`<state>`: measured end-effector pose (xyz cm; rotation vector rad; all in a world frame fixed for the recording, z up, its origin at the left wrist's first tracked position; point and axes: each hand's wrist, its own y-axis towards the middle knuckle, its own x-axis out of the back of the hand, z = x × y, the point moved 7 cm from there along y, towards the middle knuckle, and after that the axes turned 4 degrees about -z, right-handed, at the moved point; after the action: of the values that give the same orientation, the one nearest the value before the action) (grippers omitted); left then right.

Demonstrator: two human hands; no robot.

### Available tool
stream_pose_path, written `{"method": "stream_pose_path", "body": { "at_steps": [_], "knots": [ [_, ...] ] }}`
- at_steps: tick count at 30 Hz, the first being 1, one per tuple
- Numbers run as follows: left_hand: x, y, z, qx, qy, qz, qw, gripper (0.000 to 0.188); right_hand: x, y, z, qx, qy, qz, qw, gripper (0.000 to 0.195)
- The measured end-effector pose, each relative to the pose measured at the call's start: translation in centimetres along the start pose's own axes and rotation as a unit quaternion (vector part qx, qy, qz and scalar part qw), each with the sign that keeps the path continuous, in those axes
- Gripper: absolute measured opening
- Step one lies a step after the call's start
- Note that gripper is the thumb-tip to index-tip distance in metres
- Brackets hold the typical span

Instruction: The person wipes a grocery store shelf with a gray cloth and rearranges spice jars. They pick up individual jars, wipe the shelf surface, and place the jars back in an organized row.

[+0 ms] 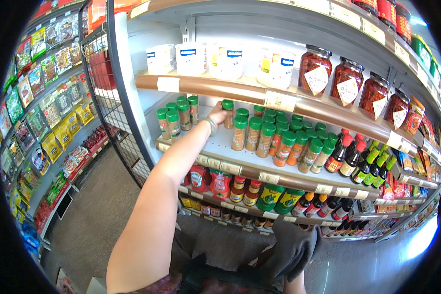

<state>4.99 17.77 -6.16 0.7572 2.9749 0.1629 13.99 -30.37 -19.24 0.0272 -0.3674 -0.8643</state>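
Note:
My left hand [217,114], with a pale bangle at the wrist, reaches deep onto the middle shelf. Its fingers are around a green-capped spice bottle [228,118], which is upright at shelf level. Left of the hand stands a small group of green-capped spice bottles [173,123]. To the right, close-set rows of similar spice bottles [266,139] hold brown, orange and pale contents. A dark grey cloth [294,250] covers my right hand low in the view; only part of the forearm shows, so the fingers are hidden.
The brown-edged shelf above [213,87] overhangs my left hand, carrying white tubs [226,62] and dark-lidded glass jars [347,81]. Sauce bottles [352,154] stand farther right. A black wire-mesh panel [114,99] borders the shelf's left end. Packaged snacks [53,145] line the left rack.

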Motion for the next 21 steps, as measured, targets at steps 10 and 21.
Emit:
{"method": "stream_pose_path", "body": {
  "at_steps": [10, 21],
  "knots": [
    [-3.0, 2.2, -1.1, -0.05, 0.085, 0.067, 0.993, 0.055, -0.7, -0.6, -1.4, -0.077, 0.112, 0.0, 0.991, 0.048],
    [6.3, -17.2, -13.0, -0.361, 0.759, -0.174, 0.512, 0.067, -3.1, -2.2, -2.1, -0.14, 0.299, 0.057, 0.942, 0.044]
  ]
}}
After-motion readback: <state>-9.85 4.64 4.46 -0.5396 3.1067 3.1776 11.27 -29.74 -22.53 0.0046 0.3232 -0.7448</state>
